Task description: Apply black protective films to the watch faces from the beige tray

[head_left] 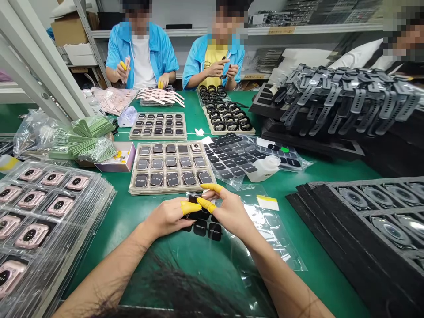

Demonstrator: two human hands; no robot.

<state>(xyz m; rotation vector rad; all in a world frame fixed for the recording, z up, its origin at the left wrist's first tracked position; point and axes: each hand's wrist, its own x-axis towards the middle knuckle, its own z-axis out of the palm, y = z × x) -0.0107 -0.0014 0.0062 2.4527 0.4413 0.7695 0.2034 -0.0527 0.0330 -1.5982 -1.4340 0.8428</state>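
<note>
In the middle of the table, my left hand is closed on a small dark square piece with white lettering, its yellow-covered finger lying along the near side. My right hand reaches the same piece from the other side, thumb and index finger in yellow finger cots at its edges. The fingers hide much of the piece. Under both hands lies a sheet of black square stickers with white lettering. Just beyond is a tray of watch cases, most with black lettered faces and one showing its pink back.
Stacked clear trays of pink watch cases stand at left, black foam trays at right. Clear bags, a white bottle, green straps and dark-strapped watches surround the work. Two people in blue jackets sit opposite.
</note>
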